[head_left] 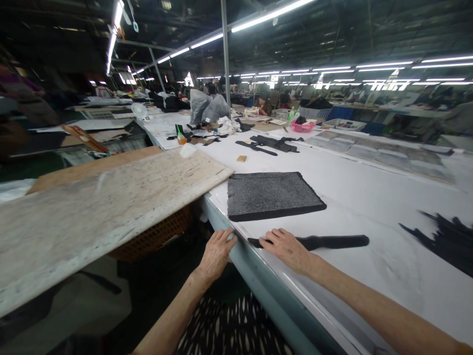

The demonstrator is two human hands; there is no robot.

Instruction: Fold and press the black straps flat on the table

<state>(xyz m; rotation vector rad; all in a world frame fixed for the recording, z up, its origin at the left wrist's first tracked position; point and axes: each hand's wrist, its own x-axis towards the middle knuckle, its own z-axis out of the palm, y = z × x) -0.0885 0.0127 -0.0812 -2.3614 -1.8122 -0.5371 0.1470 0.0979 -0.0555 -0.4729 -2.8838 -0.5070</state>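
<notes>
A black fabric strip [336, 241] lies across the white table near its front edge. My right hand [286, 246] rests over the strip's left part, fingers bent and pressed on it. My left hand [218, 251] is at the table's edge, left of the strip, its fingers bent towards the rim; whether it holds anything is hidden. Just beyond both hands lies a grey textured panel [273, 193] with a black border along its near side.
A worn board [111, 197] juts over the table's left corner. Dark strips [447, 239] lie at right. Farther back are a small tan block [241, 158], black pieces [275, 143], a pink basket [303, 126], an orange bottle [181, 138] and grey bags [214, 108].
</notes>
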